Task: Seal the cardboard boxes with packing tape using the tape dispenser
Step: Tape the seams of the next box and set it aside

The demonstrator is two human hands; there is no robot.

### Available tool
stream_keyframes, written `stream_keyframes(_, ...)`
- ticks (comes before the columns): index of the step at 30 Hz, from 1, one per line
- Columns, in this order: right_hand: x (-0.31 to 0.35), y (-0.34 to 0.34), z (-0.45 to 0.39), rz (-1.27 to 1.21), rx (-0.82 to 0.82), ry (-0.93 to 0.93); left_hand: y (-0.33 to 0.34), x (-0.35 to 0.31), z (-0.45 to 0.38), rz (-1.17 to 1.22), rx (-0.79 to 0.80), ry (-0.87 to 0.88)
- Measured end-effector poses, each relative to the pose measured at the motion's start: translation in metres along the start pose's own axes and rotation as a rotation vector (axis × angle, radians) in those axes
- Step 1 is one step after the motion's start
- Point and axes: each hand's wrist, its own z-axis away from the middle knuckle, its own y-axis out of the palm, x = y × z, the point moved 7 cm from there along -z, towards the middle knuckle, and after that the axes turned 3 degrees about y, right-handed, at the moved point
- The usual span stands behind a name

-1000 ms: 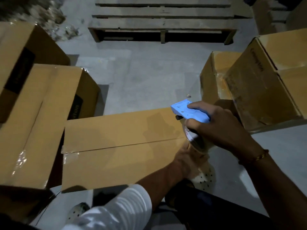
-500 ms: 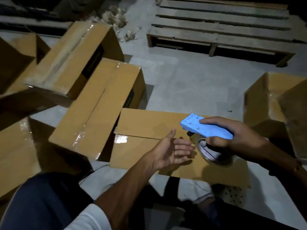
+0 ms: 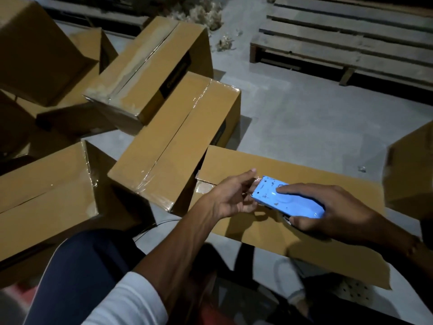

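A brown cardboard box (image 3: 304, 174) lies in front of me with its top flaps closed. My right hand (image 3: 328, 209) grips the blue tape dispenser (image 3: 288, 200) flat over the box top, near its left end, forefinger stretched along the blue body. My left hand (image 3: 232, 198) is at the dispenser's front tip, fingers curled there; whether they pinch the tape end is hidden. A shiny bit of tape (image 3: 202, 186) shows on the box's left edge.
Several taped boxes (image 3: 178, 141) are piled to the left and behind. Another box (image 3: 410, 174) stands at the right edge. A wooden pallet (image 3: 346, 43) lies on the grey floor beyond. My knee (image 3: 89, 266) and sandalled feet are below the box.
The view has swung left. The dispenser has moved left along the box top and lies flatter. My left hand went from open beside it to curled at its front tip.
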Motion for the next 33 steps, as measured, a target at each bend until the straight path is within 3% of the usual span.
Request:
stream_keyframes(13, 0.003, 0.033, -0.018, 0.172, 0.124, -0.106, -0.041, 0.005, 0.001, -0.093, -0.034, 0.065)
stream_keyframes(22, 0.002, 0.062, -0.033, 0.303, 0.139, -0.167, -0.072, -0.009, -0.009, -0.522, -0.470, 0.330)
stream_keyframes(26, -0.011, 0.055, -0.035, 0.336, 0.131, -0.180, -0.148, -0.046, 0.005, -0.581, -0.721, 0.433)
stream_keyframes(30, -0.024, 0.061, -0.045, 0.307, 0.151, -0.212, -0.185, -0.066, 0.000, -0.723, -0.715, 0.471)
stream_keyframes(33, -0.028, 0.065, -0.075, 0.408, 0.183, -0.130, -0.189, -0.068, -0.016, -0.781, -0.787, 0.489)
